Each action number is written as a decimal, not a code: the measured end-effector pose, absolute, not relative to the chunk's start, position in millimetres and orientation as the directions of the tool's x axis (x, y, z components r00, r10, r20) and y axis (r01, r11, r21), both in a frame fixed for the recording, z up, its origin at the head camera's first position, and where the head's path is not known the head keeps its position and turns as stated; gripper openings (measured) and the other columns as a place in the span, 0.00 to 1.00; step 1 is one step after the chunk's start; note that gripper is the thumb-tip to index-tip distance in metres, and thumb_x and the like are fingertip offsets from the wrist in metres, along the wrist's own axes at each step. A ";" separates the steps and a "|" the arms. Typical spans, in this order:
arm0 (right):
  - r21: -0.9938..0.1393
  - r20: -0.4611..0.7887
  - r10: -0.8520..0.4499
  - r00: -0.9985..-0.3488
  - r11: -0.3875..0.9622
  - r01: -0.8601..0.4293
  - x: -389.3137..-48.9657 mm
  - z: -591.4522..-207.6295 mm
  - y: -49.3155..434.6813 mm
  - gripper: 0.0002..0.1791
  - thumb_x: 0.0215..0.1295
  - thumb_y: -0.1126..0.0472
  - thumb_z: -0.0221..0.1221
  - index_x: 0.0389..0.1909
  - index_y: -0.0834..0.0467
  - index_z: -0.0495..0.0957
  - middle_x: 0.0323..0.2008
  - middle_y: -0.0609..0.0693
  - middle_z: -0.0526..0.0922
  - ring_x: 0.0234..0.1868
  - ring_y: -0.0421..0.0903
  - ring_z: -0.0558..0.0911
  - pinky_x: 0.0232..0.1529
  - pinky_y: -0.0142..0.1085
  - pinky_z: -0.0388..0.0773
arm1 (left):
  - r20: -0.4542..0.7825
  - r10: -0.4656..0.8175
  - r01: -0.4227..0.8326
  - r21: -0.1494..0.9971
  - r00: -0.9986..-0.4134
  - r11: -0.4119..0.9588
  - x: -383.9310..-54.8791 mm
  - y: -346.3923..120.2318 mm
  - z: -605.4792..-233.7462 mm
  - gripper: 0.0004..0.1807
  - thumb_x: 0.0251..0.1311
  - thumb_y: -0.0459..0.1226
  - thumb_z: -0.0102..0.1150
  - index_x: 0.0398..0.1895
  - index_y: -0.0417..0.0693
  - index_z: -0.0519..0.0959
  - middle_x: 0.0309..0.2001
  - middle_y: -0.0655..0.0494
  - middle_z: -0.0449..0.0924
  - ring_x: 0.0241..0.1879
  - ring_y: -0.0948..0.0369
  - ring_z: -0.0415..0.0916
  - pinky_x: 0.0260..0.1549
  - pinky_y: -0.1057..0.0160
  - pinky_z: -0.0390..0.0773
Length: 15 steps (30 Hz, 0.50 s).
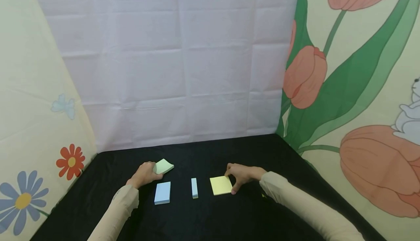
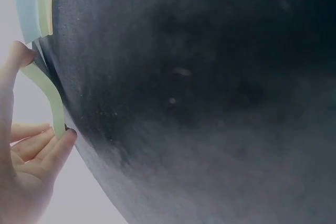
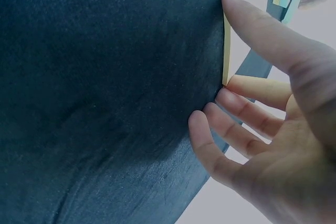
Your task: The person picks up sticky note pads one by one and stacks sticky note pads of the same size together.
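In the head view, my left hand (image 1: pixel 144 174) grips a pale green sticky note pad (image 1: pixel 163 166) by its left side. Seen from the left wrist, this pad (image 2: pixel 52 98) is bent in a curve between thumb and fingertips. My right hand (image 1: pixel 243 174) holds a square yellow sticky note pad (image 1: pixel 220 185) at its right side. The right wrist view shows thumb and index finger at opposite ends of the thin pad (image 3: pixel 227 51), the other fingers spread beside it on the black cloth. A light blue pad stack (image 1: pixel 162 193) lies just in front of the left hand.
Between the two hands lies a narrow, pale blue pad (image 1: pixel 194 187) with a yellowish lower end. A small yellow bit (image 1: pixel 264 195) shows below the right sleeve, mostly hidden. Black cloth (image 1: pixel 203 222) covers the table, and a white sheet (image 1: pixel 183 69) hangs behind it.
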State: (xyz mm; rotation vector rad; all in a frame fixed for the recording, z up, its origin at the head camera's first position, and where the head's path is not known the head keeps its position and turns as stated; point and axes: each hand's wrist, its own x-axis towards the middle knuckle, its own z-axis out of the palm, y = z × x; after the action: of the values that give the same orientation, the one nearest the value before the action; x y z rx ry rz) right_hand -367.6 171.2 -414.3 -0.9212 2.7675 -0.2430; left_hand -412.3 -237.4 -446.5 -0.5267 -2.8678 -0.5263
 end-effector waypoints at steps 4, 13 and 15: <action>-0.230 -0.146 -0.608 -0.780 0.788 -0.571 -367.9 -414.7 171.8 0.34 0.44 0.55 0.80 0.53 0.62 0.81 0.43 0.46 0.72 0.41 0.42 0.70 0.46 0.37 0.71 | 0.245 0.315 0.383 0.313 -0.917 0.869 -413.7 -236.4 -447.2 0.28 0.49 0.43 0.71 0.45 0.28 0.78 0.35 0.47 0.79 0.33 0.54 0.72 0.37 0.52 0.74; -0.227 -0.141 -0.603 -0.785 0.792 -0.567 -367.7 -417.0 172.4 0.34 0.43 0.55 0.80 0.53 0.61 0.81 0.43 0.46 0.72 0.42 0.42 0.70 0.47 0.37 0.71 | 0.279 0.343 0.422 0.308 -0.897 0.853 -413.5 -233.3 -446.3 0.32 0.50 0.45 0.70 0.49 0.25 0.76 0.41 0.42 0.80 0.36 0.53 0.73 0.39 0.51 0.74; -0.230 -0.141 -0.598 -0.789 0.795 -0.562 -367.5 -417.5 172.3 0.34 0.43 0.55 0.80 0.53 0.62 0.81 0.43 0.46 0.72 0.42 0.43 0.70 0.47 0.37 0.71 | 0.284 0.350 0.430 0.305 -0.893 0.850 -412.5 -231.7 -445.5 0.32 0.50 0.44 0.70 0.49 0.25 0.76 0.41 0.42 0.80 0.36 0.53 0.73 0.39 0.50 0.74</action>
State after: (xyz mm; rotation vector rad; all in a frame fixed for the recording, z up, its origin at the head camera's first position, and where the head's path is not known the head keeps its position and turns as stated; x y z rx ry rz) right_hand -367.5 172.3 -417.5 -0.9087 2.7771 -0.2608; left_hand -412.5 -231.7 -445.5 -0.6005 -2.8089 -0.5383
